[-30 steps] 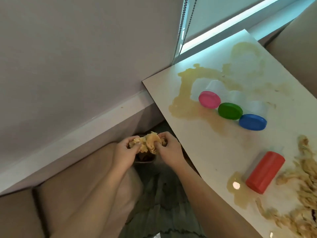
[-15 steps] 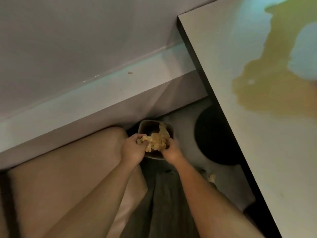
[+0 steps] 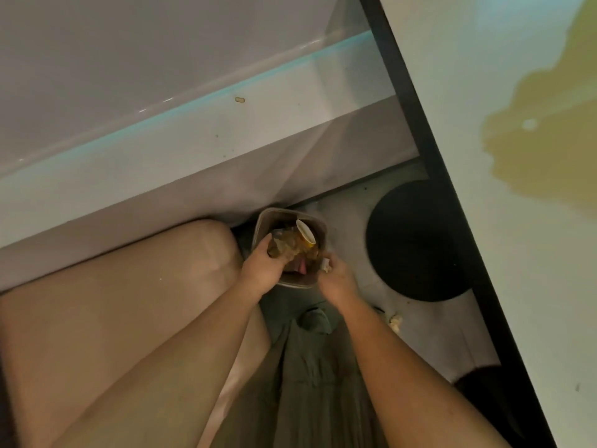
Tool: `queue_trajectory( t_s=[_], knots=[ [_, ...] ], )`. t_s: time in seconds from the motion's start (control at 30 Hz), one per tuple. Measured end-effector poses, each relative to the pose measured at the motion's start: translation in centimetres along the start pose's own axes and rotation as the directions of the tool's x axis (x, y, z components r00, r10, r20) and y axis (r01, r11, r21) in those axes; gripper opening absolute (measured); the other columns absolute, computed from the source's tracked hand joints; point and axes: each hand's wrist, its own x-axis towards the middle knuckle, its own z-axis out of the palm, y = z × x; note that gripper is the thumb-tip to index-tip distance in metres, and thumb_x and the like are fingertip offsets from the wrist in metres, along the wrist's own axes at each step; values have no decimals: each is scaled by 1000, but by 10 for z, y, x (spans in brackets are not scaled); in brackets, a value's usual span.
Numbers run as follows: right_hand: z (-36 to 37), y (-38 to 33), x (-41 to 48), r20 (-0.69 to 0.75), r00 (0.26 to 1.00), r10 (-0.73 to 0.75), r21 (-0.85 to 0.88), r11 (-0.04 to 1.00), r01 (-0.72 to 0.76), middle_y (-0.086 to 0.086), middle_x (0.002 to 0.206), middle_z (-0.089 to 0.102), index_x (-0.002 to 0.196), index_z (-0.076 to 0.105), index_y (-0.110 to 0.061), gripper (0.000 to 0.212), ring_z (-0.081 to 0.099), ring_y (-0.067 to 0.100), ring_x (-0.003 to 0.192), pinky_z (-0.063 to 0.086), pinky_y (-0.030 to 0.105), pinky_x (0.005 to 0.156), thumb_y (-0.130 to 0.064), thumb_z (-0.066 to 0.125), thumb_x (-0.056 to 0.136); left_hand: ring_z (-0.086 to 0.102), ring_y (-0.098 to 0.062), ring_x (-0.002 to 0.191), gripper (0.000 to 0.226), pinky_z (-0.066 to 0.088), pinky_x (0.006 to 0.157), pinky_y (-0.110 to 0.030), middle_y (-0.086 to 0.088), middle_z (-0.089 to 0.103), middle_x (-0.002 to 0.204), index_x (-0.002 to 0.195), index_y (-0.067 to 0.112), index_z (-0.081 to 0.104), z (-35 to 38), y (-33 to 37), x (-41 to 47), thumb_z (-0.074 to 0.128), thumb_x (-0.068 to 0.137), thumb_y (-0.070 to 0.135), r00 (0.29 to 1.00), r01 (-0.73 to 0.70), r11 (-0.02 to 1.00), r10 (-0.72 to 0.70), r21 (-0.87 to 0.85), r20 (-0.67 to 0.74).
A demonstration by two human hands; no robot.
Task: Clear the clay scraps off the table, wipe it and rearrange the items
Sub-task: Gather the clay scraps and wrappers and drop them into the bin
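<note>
clay scraps (image 3: pixel 287 245) are held in the curled grip of the left hand (image 3: pixel 261 270) directly over the floor bin (image 3: pixel 277 210), beneath the tabletop (image 3: pixel 517 253) edge, with the right hand (image 3: pixel 337 281) just beside, its grip not discernible.

The lone head-worn camera is pointing steeply down, sitting close above a waste bin (image 3: pixel 280 210) on the floor (image 3: pixel 350 206), with the table (image 3: pixel 523 270) crossing its right side.

Left hand (image 3: pixel 261 270) and right hand (image 3: pixel 336 279) hang over a small bin (image 3: pixel 284 211) on the floor, at its 8 and 4 o'clock. Clay scraps (image 3: pixel 290 245) and a paper cup (image 3: pixel 305 232) lie inside. The smeared tabletop (image 3: pixel 484 76) lies at 2 o'clock.
</note>
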Motion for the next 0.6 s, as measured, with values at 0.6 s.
queue_trajectory(
  t_s=[0.6],
  knots=[
    [-61, -86, -193, -5, 989, -146, -76, 986, 145, -3, 125, 64, 132, 61, -26, 31, 66, 17, 109, 58, 36, 95, -18, 51, 103, 55, -13, 127, 47, 48, 110, -38, 3, 56, 147, 150, 33, 49, -46, 62, -183, 57, 104, 24, 981, -187, 951, 167, -245, -101]
  ],
)
